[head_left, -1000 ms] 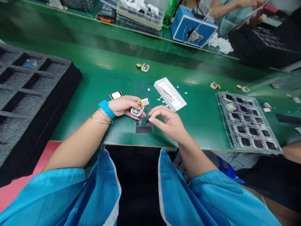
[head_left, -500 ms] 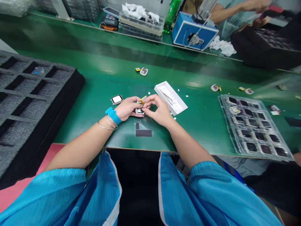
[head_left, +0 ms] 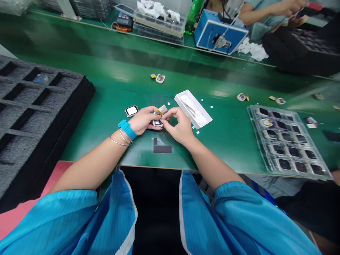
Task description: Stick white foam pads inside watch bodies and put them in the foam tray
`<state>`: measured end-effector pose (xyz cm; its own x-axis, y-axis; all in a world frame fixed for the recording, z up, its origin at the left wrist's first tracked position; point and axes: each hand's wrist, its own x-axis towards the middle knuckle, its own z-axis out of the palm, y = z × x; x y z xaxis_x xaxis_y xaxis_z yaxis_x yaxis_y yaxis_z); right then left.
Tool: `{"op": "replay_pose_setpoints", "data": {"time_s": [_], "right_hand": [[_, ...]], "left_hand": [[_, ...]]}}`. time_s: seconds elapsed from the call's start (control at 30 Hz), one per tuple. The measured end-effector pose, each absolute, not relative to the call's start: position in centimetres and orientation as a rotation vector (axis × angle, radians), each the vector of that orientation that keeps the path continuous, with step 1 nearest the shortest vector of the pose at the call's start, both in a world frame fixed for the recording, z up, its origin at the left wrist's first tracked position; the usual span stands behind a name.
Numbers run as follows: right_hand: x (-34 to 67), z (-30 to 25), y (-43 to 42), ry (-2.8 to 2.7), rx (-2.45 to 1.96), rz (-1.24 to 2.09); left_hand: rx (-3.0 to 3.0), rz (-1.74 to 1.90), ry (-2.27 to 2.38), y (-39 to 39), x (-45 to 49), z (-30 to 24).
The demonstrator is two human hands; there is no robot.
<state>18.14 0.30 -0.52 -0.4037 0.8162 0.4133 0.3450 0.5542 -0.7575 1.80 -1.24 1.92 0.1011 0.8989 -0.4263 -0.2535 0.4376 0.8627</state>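
Note:
My left hand (head_left: 143, 119), with a blue band on its wrist, is closed round a small white watch module (head_left: 157, 123) just above the green table (head_left: 106, 102). A flat silver and yellow battery (head_left: 162, 109) sticks up from that module. My right hand (head_left: 178, 124) meets it from the right, thumb and fingers pinched on the module's edge below the battery. A finished watch face with a black rim (head_left: 131, 110) lies just left of my left hand. A black L-shaped pad (head_left: 162, 148) lies on the table below both hands.
A white open box (head_left: 193, 108) with small white bits around it lies right of my hands. A clear tray of watch cases (head_left: 287, 141) is at the right, a grey foam tray (head_left: 32, 117) at the left. Loose modules (head_left: 160, 78) lie farther back. Another person works behind a blue device (head_left: 219, 33).
My right hand has come up from over the black pad to the module in my left hand and now pinches it. The battery has tilted a little.

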Motion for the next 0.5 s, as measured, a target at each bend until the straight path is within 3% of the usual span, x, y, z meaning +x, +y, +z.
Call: {"op": "replay_pose_setpoints", "data": {"time_s": [0.2,0.4,0.5], "right_hand": [[17.29,-1.11,-0.42,-1.824,-0.932,0.800],[17.26,-1.42,-0.02,-1.729,-1.021,0.655],[17.51,-1.48,0.39,-1.751,-0.968,0.822]], "left_hand": [[0.674,1.001,1.156,-1.21,1.70,2.29],[0.690,0.954,1.197,-1.40,1.60,1.95],[0.704,0.931,1.212,-1.44,1.64,1.68]]}}
